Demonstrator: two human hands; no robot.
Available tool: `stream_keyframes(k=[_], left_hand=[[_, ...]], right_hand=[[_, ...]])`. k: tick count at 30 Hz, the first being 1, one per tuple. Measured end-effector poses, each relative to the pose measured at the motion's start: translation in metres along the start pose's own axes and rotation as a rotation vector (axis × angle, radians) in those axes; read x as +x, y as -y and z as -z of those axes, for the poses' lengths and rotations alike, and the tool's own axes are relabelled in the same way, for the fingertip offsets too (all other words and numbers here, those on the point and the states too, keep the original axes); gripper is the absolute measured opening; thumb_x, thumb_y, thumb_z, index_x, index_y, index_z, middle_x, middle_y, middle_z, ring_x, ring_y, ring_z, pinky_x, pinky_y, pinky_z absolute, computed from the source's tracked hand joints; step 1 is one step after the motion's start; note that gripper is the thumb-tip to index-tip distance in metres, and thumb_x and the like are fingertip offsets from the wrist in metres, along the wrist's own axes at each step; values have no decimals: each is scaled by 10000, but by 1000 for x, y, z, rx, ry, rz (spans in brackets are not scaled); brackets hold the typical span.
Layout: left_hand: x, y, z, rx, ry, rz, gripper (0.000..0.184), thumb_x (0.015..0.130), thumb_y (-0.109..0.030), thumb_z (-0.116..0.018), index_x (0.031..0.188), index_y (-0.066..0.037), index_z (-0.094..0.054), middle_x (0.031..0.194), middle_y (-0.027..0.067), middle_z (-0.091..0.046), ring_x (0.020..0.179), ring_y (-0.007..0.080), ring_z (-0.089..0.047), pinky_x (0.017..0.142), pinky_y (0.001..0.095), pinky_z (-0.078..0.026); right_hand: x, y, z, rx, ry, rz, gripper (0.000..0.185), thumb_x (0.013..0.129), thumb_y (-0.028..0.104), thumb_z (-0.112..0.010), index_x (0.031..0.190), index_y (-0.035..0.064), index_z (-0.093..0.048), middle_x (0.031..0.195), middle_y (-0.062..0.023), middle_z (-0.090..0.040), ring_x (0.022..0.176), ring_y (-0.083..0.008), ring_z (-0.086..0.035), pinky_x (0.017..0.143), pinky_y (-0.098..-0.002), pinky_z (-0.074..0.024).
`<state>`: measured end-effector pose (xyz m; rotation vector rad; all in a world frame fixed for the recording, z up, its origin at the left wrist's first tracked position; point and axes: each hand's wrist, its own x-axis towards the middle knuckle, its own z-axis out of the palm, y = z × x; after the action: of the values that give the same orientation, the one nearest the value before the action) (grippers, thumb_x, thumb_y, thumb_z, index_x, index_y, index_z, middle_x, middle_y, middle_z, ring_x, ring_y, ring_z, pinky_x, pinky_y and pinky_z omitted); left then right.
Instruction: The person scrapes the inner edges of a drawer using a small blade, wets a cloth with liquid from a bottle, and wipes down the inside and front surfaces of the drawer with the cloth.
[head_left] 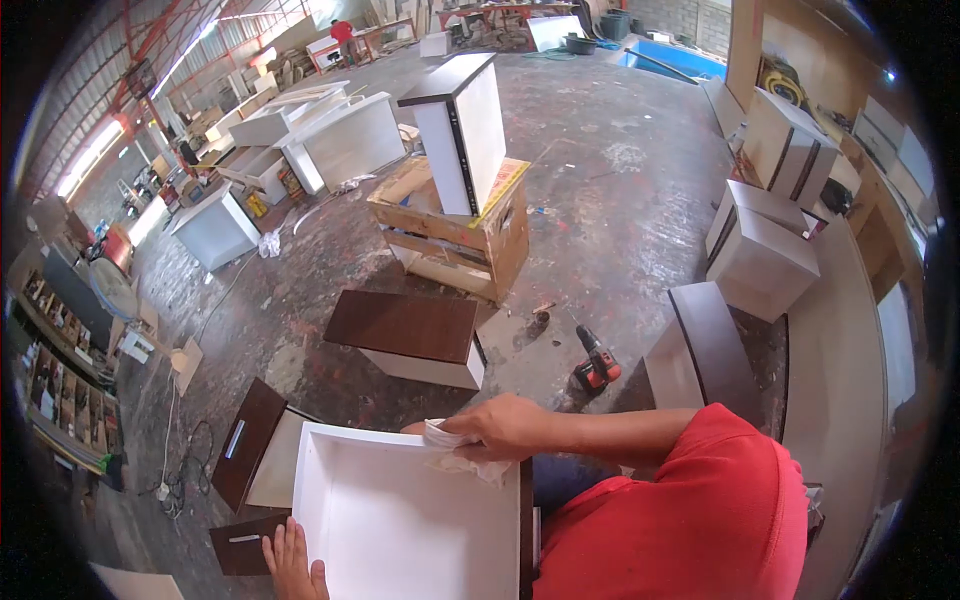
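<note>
A white drawer box (410, 520) with a dark front panel lies open side up close in front of me. My right hand (500, 428) pinches a crumpled white cloth (470, 455) against the drawer's far edge. At the near left corner, my left hand (292, 562) rests on the drawer's side wall with its fingers spread and nothing in them. Beyond the drawer sits a cabinet piece with a dark brown top (405, 325).
A red and black cordless drill (597, 365) stands on the floor (600, 230). A tall white box rests on a wooden crate (505, 235). Dark-fronted drawers (250, 440) lie at left; more boxes (765, 250) stand at right. A person in red (343, 35) is far back.
</note>
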<state>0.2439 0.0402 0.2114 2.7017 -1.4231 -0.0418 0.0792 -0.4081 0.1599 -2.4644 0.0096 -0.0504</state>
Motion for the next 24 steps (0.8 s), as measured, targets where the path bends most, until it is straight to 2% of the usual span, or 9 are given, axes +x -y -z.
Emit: stream_keyframes(k=[6, 9, 12, 15, 18, 21, 24], left_hand=[[-38, 5, 6, 85, 16, 33, 597, 1149, -392, -419, 1648, -66, -421, 1699, 122, -436, 1578, 388, -353, 1303, 599, -175], [-23, -16, 12, 103, -58, 26, 537, 1150, -335, -432, 1612, -67, -488, 1670, 116, -482, 1560, 372, -388, 1282, 580, -236], [0, 4, -3, 86, 39, 35, 768, 993, -362, -605, 1617, 34, -396, 1672, 227, -421, 1568, 459, -322, 1320, 589, -133], [38, -2, -8, 88, -62, 6, 799, 966, -503, -664, 1517, 59, -521, 1599, 223, -516, 1502, 459, -421, 1287, 616, -218], [64, 1, -21, 22, -100, -4, 838, 939, -485, -698, 1564, 29, -481, 1648, 211, -463, 1543, 432, -377, 1314, 609, -152], [54, -5, -13, 94, -127, -19, 801, 946, -490, -709, 1531, 26, -526, 1609, 193, -517, 1500, 412, -440, 1297, 612, -202], [32, -8, -5, 129, -47, 28, 783, 967, -488, -675, 1554, 3, -510, 1643, 175, -483, 1531, 386, -408, 1319, 596, -148]], right_hand=[[0, 7, 9, -8, 14, -46, 503, 954, 339, -723, 1420, 164, -651, 1087, -200, -767, 977, -423, -744, 843, -536, -588], [0, 6, 4, -10, 0, -37, 499, 946, 338, -727, 1407, 163, -658, 1090, -196, -764, 976, -427, -742, 838, -539, -588], [3, 2, 3, -15, -21, -2, 508, 943, 347, -721, 1414, 171, -651, 1080, -195, -761, 963, -432, -739, 828, -545, -586], [4, -3, -3, -42, -50, 10, 512, 948, 360, -710, 1421, 177, -644, 1062, -197, -758, 949, -434, -736, 819, -548, -585], [4, 5, 3, -90, -8, -18, 501, 958, 374, -703, 1412, 168, -645, 1049, -198, -756, 946, -434, -735, 817, -550, -583], [5, 5, 5, -104, -11, -9, 478, 970, 387, -699, 1382, 148, -654, 1042, -198, -756, 951, -433, -735, 815, -552, -582], [5, 4, 3, -79, -67, 20, 461, 976, 396, -696, 1353, 132, -663, 1049, -195, -760, 957, -434, -735, 813, -552, -583]])
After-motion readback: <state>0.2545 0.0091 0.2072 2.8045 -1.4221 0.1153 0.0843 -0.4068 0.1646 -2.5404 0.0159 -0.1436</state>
